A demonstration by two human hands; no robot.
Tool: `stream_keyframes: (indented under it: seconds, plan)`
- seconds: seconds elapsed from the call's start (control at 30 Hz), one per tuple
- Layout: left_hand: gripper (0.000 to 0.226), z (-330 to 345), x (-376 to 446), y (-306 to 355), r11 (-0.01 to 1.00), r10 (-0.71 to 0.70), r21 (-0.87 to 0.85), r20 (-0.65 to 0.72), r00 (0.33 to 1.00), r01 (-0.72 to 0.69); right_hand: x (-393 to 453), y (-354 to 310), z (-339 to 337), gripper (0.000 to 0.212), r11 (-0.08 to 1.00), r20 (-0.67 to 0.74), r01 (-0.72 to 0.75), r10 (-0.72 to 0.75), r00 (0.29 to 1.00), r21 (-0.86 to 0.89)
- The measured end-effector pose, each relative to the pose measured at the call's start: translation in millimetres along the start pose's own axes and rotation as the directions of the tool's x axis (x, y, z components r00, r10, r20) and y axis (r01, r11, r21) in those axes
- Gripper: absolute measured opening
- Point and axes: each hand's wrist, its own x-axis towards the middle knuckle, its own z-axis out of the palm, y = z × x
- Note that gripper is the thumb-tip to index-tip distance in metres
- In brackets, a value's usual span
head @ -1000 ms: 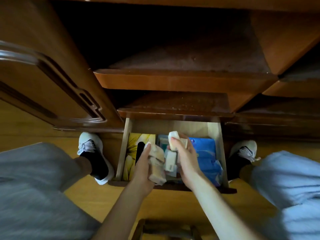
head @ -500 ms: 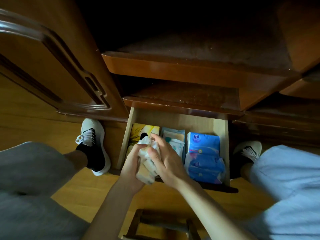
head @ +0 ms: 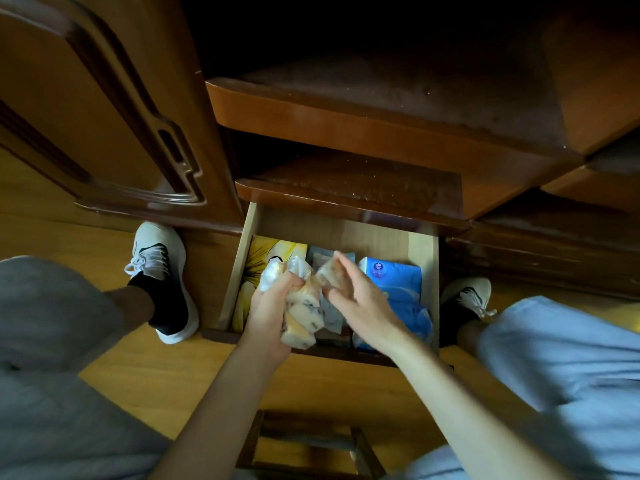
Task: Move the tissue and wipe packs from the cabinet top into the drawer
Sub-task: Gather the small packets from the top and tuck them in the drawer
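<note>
My left hand [head: 268, 315] grips a bundle of small tissue packs [head: 300, 315] over the near left part of the open drawer [head: 431, 271]. My right hand [head: 360, 299] pinches 1 more small pack [head: 330, 277] just right of the bundle. Blue wipe packs [head: 401, 289] lie on the drawer's right side, a yellow pack [head: 266, 252] on its left

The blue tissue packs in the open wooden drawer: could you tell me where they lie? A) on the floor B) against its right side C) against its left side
B: the blue tissue packs lie against the right wall of the open wooden drawer.
</note>
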Motion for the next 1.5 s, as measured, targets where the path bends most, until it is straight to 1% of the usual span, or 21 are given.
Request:
stream_keyframes:
  seconds: [0.07,0.17,0.2,0.27,0.33,0.4,0.47,0.53,0.63,0.67,0.73,0.8,0.87,0.93,1.03,1.13,1.2,1.3,1.37,1.43,1.5]
  plan:
    - [0.048,2,1,0,1.0,0.01,-0.023,-0.033,0.999,-0.011,12,7,-18,0.076,0.999,-0.08,-0.031,0.03,0.996,-0.014]
    - [0.051,2,1,-4,0.999,0.022,-0.044,-0.036,0.999,-0.023,33,18,-49,0.064,0.987,-0.213,-0.136,0.116,0.97,-0.081]
    - [0.053,3,0,-4,0.998,0.033,-0.045,-0.043,0.999,-0.035,39,23,-57,0.06,0.983,-0.217,-0.156,0.133,0.967,-0.093]
    - [0.05,2,-1,-4,0.996,0.071,-0.041,-0.073,0.995,-0.074,51,32,-62,0.055,0.99,-0.176,-0.143,0.139,0.975,-0.011]
    - [0.031,0,-2,0,0.994,0.095,-0.046,-0.069,0.993,-0.098,68,34,-50,0.052,0.99,-0.145,-0.103,0.116,0.983,0.093]
    - [0.017,-5,-2,4,0.987,0.14,-0.064,-0.076,0.987,-0.145,94,30,-30,0.052,0.979,-0.117,-0.123,0.143,0.983,0.166]
    - [0.016,-13,-2,7,0.981,0.176,-0.06,-0.141,0.974,-0.186,124,21,-7,0.054,0.956,-0.051,-0.208,0.223,0.974,0.205]
    - [0.017,-21,-2,9,0.982,0.166,-0.057,-0.169,0.972,-0.178,153,11,14,0.054,0.962,-0.03,-0.24,0.246,0.969,0.134]
    - [0.011,-29,-3,12,0.98,0.188,-0.047,-0.12,0.975,-0.195,184,-3,43,0.05,0.969,-0.201,-0.236,0.219,0.955,-0.065]
    - [0.01,-32,-2,12,0.978,0.198,-0.041,-0.138,0.97,-0.205,193,-5,51,0.048,0.967,-0.243,-0.246,0.223,0.944,-0.07]
    - [0.009,-36,1,12,0.973,0.214,-0.045,-0.181,0.96,-0.226,207,-3,66,0.047,0.956,-0.254,-0.292,0.277,0.927,-0.023]
    - [0.008,-38,4,11,0.967,0.231,-0.066,-0.195,0.953,-0.247,218,1,76,0.05,0.941,-0.224,-0.337,0.331,0.917,0.012]
    - [0.012,-38,7,11,0.96,0.247,-0.077,-0.222,0.943,-0.27,227,3,79,0.049,0.933,-0.184,-0.358,0.346,0.92,-0.033]
    - [0.021,-39,10,12,0.959,0.251,-0.069,-0.244,0.937,-0.274,233,1,78,0.05,0.927,-0.126,-0.351,0.336,0.933,-0.128]
    - [0.024,-37,11,13,0.964,0.247,-0.041,-0.24,0.939,-0.264,227,-4,73,0.055,0.923,-0.051,-0.324,0.321,0.946,-0.209]
    - [0.027,-37,11,13,0.964,0.255,-0.01,-0.26,0.931,-0.266,206,-8,68,0.063,0.93,0.012,-0.285,0.295,0.955,-0.231]
    - [0.028,-37,12,13,0.962,0.261,-0.001,-0.272,0.926,-0.272,182,-14,63,0.062,0.954,0.004,-0.233,0.238,0.971,-0.189]
    - [0.037,-39,14,14,0.974,0.213,-0.013,-0.313,0.926,-0.228,137,-23,55,0.041,1.0,-0.028,-0.021,0.021,0.999,-0.013]
    - [0.043,-40,15,14,0.981,0.171,-0.035,-0.295,0.94,-0.189,106,-32,48,0.039,0.995,0.119,0.063,-0.072,0.99,0.084]
    - [0.048,-39,15,13,0.987,0.146,-0.028,-0.256,0.956,-0.159,85,-39,41,0.036,0.993,0.339,0.025,-0.064,0.939,0.118]
    - [0.051,-37,14,10,0.987,0.148,-0.02,-0.247,0.958,-0.158,76,-46,34,0.028,0.996,0.447,-0.013,-0.028,0.894,0.088]
